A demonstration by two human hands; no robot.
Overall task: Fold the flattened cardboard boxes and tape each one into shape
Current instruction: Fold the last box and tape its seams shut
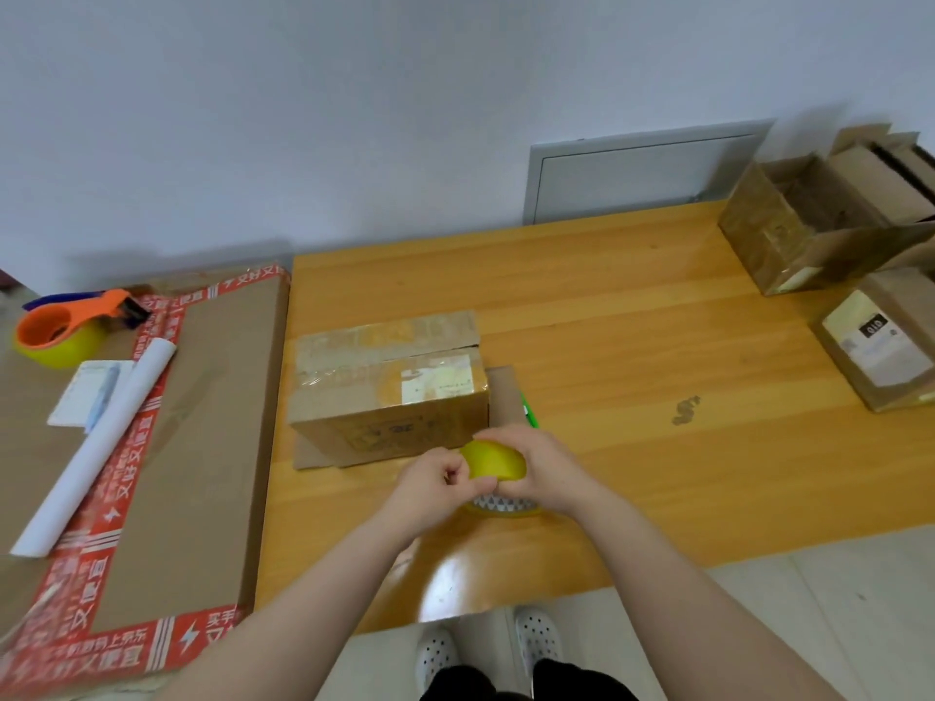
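Observation:
A folded cardboard box [387, 384] with old tape and a label stands on the wooden table [632, 356], on a flat cardboard piece [501, 392]. Just in front of it I hold a yellow tape roll [493, 461]. My right hand [544, 465] grips the roll from the right. My left hand [435, 480] pinches at the roll's left edge, where the tape end seems to be. A second tape ring [506, 505] lies on the table under my hands. A green pen [529, 411] lies right of the box.
A large flat carton with red printed tape [202, 437] lies at the left, carrying an orange tape dispenser [71, 328], a white paper roll [96, 447] and a small booklet [88, 392]. Open cardboard boxes [819, 225] and a labelled box [878, 341] stand at the right.

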